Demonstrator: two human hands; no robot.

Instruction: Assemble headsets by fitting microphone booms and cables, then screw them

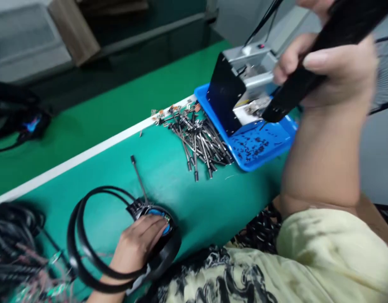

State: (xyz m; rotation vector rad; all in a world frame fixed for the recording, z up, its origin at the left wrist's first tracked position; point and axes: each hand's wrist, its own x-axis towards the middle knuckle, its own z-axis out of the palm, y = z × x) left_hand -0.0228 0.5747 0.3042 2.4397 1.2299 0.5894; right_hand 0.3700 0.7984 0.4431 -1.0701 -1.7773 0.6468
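My left hand point(140, 235) is closed over one ear cup of a black headset point(74, 248), which lies at the near side of the green table. A blue circuit board point(166, 228) shows in the open cup beside my fingertips. The headband loops around my left wrist, and a thin microphone boom point(138, 176) sticks out from the cup. Raised at the right, my right hand point(336, 67) grips a long black electric screwdriver point(307, 71). Its lower end is at the front of a grey and black screw feeder point(227, 92); the very tip is blurred.
The feeder stands in a blue tray point(253, 162) strewn with small dark bits. Left of it lies a pile of microphone booms point(197, 143). Black headsets with loose wires point(17, 240) crowd the left edge. Dark cables point(14, 113) lie beyond the white strip, and cardboard point(75, 31) is behind.
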